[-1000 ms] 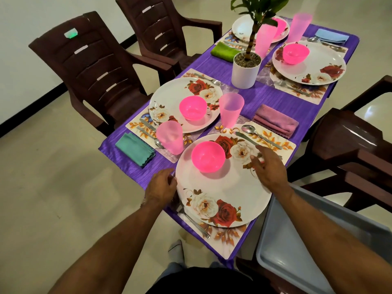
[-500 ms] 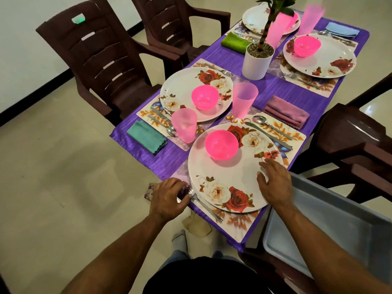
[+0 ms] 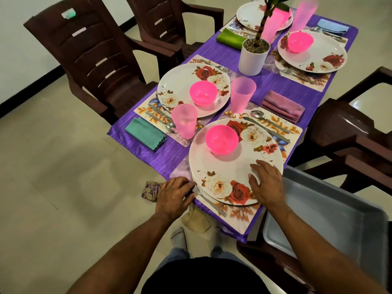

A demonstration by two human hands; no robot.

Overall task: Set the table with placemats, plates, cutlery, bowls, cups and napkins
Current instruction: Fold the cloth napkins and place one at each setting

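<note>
The nearest floral plate [image 3: 224,166] lies on a leaf-patterned placemat [image 3: 244,215] with a pink bowl [image 3: 221,140] on it. My right hand [image 3: 266,183] rests flat on the plate's near right rim. My left hand [image 3: 172,195] pinches the head of a fork [image 3: 210,203] that lies along the plate's left side at the table corner. A spoon [image 3: 257,114] and knife [image 3: 267,130] lie on the mat's far side, beside a mauve napkin [image 3: 283,106] and a pink cup [image 3: 241,94].
Three more place settings with plates, pink bowls, cups and napkins fill the purple tablecloth [image 3: 169,153]. A white potted plant [image 3: 253,55] stands mid-table. Brown chairs [image 3: 91,60] surround it. A grey tub [image 3: 322,217] sits on the chair at my right. Crumpled cloths [image 3: 150,190] lie on the floor.
My right hand slid from the plate's far right edge down to its near right rim. My left hand shifted down onto the fork at the corner. The view moved closer.
</note>
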